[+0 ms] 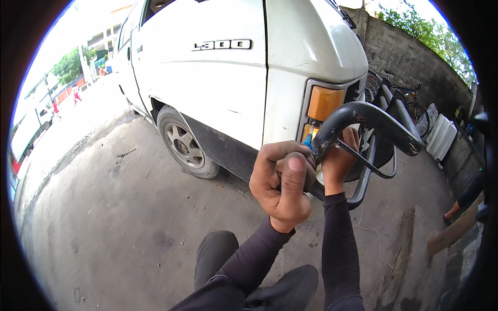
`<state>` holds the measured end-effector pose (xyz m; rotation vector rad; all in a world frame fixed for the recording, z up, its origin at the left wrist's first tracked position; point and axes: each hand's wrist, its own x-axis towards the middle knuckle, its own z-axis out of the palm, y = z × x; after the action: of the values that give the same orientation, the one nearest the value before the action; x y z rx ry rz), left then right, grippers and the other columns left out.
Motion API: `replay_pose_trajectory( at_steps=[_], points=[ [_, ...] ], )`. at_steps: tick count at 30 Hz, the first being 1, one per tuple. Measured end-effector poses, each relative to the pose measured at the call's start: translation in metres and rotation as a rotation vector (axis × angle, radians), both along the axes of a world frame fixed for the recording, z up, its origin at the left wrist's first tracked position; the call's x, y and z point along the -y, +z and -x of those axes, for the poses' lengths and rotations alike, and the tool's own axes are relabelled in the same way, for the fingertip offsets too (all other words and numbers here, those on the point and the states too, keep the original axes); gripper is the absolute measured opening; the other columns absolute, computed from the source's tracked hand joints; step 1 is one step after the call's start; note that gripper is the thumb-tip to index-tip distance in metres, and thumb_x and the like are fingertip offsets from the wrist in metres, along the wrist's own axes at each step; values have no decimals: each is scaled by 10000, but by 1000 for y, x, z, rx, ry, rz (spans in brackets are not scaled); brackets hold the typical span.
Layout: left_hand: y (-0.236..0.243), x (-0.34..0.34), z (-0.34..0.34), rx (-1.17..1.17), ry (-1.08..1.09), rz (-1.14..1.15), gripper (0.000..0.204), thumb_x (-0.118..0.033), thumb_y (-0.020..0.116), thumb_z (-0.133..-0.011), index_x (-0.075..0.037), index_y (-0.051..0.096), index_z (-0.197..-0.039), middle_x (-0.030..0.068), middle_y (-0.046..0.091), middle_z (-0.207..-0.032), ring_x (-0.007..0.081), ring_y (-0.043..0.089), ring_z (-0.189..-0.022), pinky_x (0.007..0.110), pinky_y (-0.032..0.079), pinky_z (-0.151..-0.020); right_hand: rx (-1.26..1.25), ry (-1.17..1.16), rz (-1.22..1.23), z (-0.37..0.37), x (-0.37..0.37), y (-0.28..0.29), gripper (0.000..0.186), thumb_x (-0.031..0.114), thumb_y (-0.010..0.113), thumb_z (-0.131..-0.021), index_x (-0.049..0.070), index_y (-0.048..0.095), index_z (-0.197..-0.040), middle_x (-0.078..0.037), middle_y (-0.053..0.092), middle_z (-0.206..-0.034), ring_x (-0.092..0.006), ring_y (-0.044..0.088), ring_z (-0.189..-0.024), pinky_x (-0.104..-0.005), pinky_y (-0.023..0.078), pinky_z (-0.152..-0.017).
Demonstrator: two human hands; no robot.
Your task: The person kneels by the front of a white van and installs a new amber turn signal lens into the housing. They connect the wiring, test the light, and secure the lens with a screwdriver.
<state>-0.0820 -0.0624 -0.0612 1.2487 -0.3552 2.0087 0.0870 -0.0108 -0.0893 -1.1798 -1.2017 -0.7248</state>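
Note:
My left hand (284,181) is closed round a screwdriver (308,140), of which only a blue part and a thin tip show. The tip points up at the lower part of the amber corner lamp (326,102) on the white van (223,78). Behind the black tubular bull bar (358,115) is my right hand (337,163), close to the van's front light. The bar hides most of its fingers, so what they touch cannot be made out. Both forearms wear dark sleeves.
The van's front wheel (184,140) stands to the left on concrete ground (124,217). At the right are bicycles (415,106), a white ribbed panel (442,136) and a concrete wall (415,59). A thin cord (378,241) lies on the ground. Part of another person's leg (459,202) shows at the right edge.

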Motion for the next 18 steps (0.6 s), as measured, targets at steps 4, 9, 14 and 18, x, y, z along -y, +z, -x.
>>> replay_pose_trajectory(
  at_steps=[4,9,14,18],
  points=[
    [0,-22,33,-393,440,-139,278,-267,672,-993,2,709,-1047,74,636,-833,171,557,-744,308,438,-636,12,-5,-24,3,1,2,270,58,806,-817,44,672,-1051,-96,673,-934,-282,663,-929,-393,541,-822],
    [5,-6,56,-730,767,116,542,-571,650,-988,-32,598,-984,90,575,-838,188,579,-667,316,429,-520,62,-31,-2,4,4,1,270,67,814,-811,34,671,-1037,-99,683,-944,-312,649,-968,-425,536,-853],
    [19,9,68,-1033,801,59,330,-332,711,-995,-34,569,-1015,119,575,-793,239,596,-632,365,456,-543,79,-32,-40,3,2,0,272,52,795,-827,34,680,-1073,-94,694,-951,-306,648,-973,-430,529,-854],
    [24,6,74,-1060,954,-195,255,-161,736,-951,-7,601,-1103,157,556,-934,266,599,-792,379,473,-649,26,-22,-33,5,3,1,266,60,785,-838,43,686,-1083,-82,694,-925,-295,653,-960,-425,523,-844]
  ],
)
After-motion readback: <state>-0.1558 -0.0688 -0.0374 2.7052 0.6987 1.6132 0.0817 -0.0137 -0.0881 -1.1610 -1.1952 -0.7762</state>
